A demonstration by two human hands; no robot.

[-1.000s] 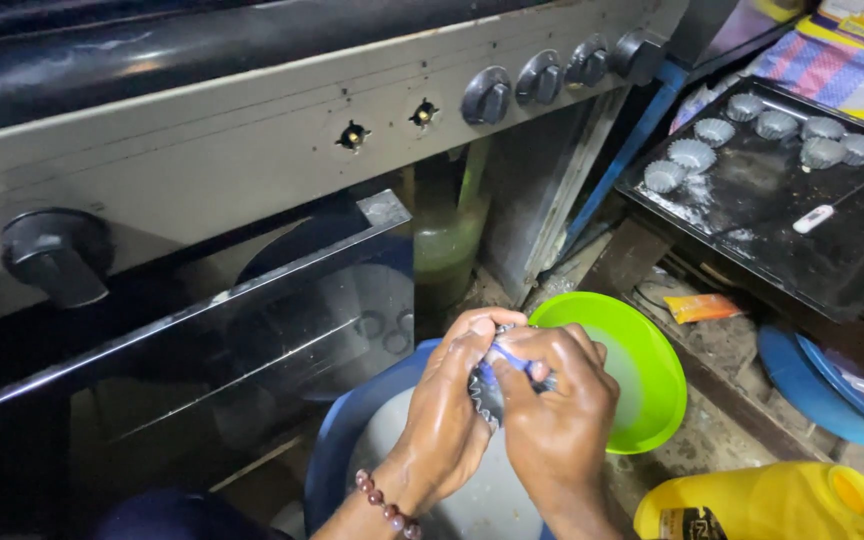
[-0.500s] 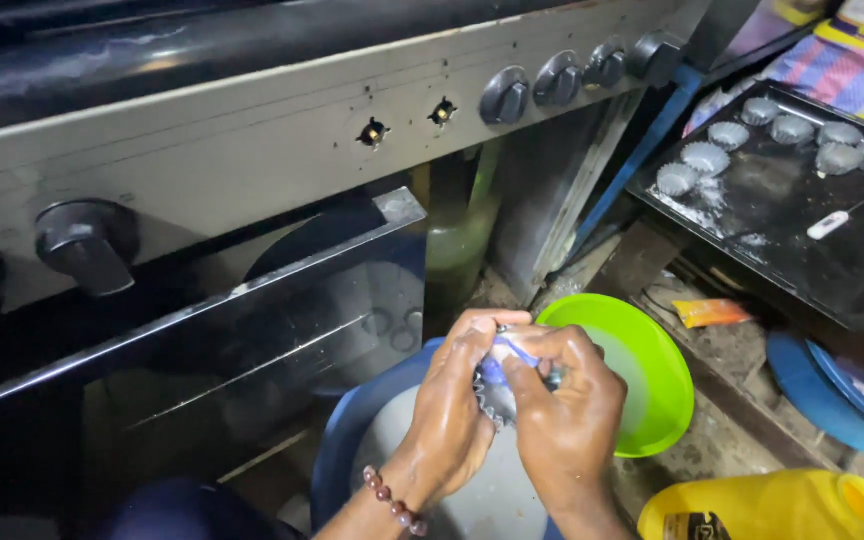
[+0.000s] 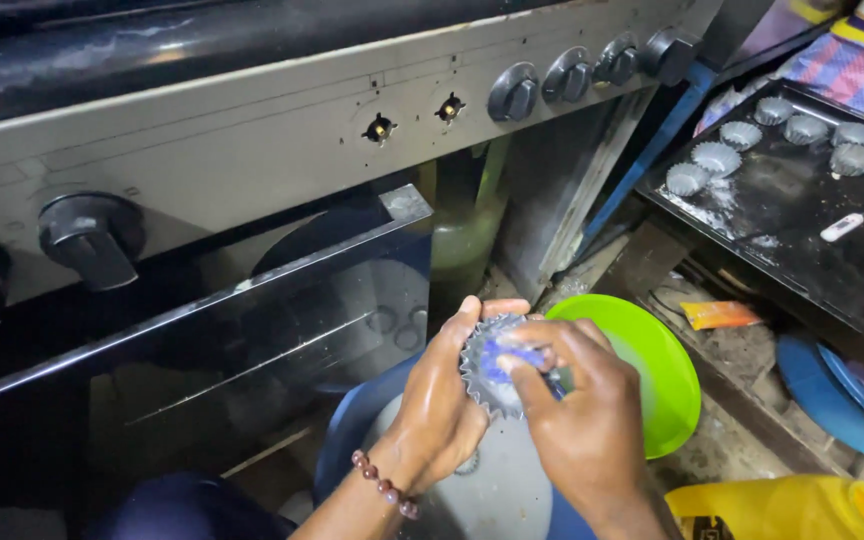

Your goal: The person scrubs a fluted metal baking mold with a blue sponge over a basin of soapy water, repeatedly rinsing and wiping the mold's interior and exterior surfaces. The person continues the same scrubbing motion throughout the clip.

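Note:
My left hand [image 3: 440, 410] holds a small fluted metal baking mould [image 3: 479, 375] by its rim, over a blue basin [image 3: 347, 440] with greyish water. My right hand [image 3: 582, 415] presses a blue scrubbing pad [image 3: 505, 358] into the mould's inside. Both hands look wet. A beaded bracelet sits on my left wrist. A green plastic bowl [image 3: 667, 380] lies just right of my hands.
A large oven [image 3: 252, 180] with dark knobs and a partly open glass door stands right behind the basin. A black tray [image 3: 802, 220] with several fluted moulds sits at the right. A yellow container [image 3: 792, 510] is at the bottom right, blue lids beside it.
The hands stay over the basin, and the right hand has shifted slightly on the mould as it rubs. The view has moved a little.

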